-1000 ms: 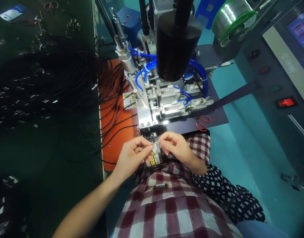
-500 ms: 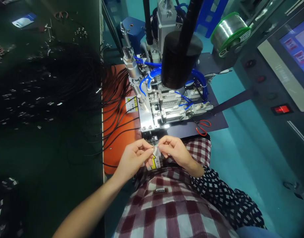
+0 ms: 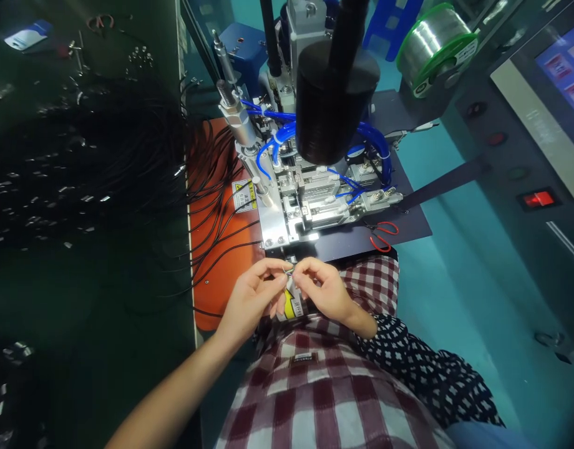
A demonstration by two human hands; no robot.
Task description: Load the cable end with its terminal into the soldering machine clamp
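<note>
Okay, head view: left hand (image 3: 250, 298) pinches a thin wire (image 3: 288, 270) just in front of the machine (image 3: 274, 226); right hand (image 3: 327, 290) has fingertips bunched beside it, can't tell if gripping. Several cables (image 3: 240, 246) already run over the orange base (image 3: 221, 280) to the machine. This wire seems mid-work, between the hands. Dark heap (image 3: 123, 143) at left: done or waiting, can't tell.

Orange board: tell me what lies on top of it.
Black cables and a printed label lie on the orange board. The silver machine block and left hand cover its right side; anything beneath them cannot be seen.
</note>
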